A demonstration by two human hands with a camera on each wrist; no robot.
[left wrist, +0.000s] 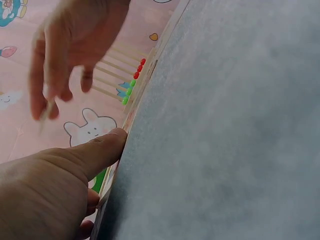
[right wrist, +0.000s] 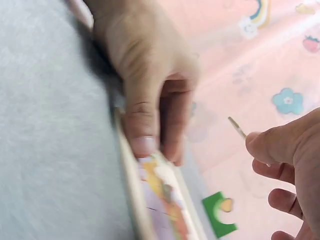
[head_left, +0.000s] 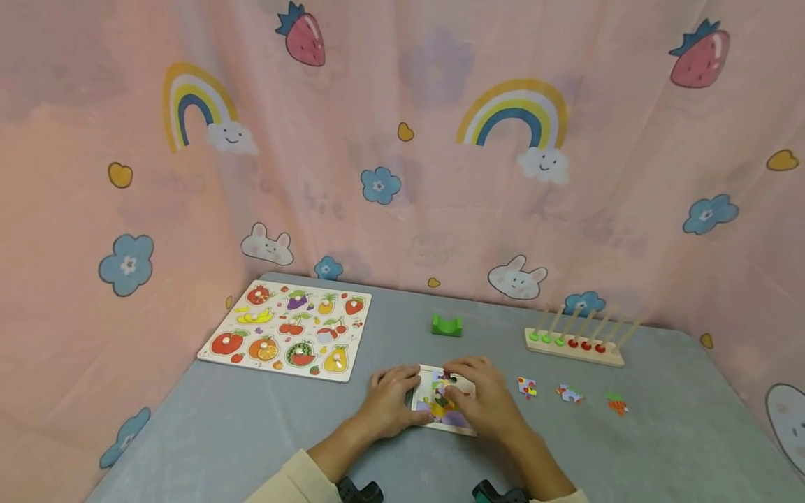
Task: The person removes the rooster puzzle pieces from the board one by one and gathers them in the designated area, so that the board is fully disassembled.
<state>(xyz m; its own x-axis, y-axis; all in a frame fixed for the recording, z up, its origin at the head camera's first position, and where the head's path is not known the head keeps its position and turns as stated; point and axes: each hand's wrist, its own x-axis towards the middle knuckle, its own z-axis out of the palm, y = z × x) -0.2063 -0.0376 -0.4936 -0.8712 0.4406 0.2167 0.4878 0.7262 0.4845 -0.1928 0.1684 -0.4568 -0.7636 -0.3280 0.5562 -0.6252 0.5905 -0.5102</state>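
Observation:
A small wooden jigsaw puzzle in a pale frame [head_left: 464, 429] lies on the table in front of me, with several colourful pieces set into it. My left hand [head_left: 391, 399] holds the frame's left side, its thumb along the near edge. Above the puzzle, my right hand [head_left: 487, 399] pinches a thin puzzle piece [right wrist: 236, 126] between thumb and finger. In the right wrist view that piece appears edge-on, raised off the board, so its picture is hidden. Three loose puzzle pieces lie to the right: one yellow and red [head_left: 527, 387], one pale blue [head_left: 570, 395], one orange and green [head_left: 617, 404].
A fruit peg puzzle board [head_left: 358, 328] lies at the back left. Beyond my hands stands a green notched block [head_left: 446, 326]. At the back right is a wooden rack [head_left: 572, 351] of upright sticks with green and red beads. A printed pink curtain [head_left: 402, 230] hangs behind the table.

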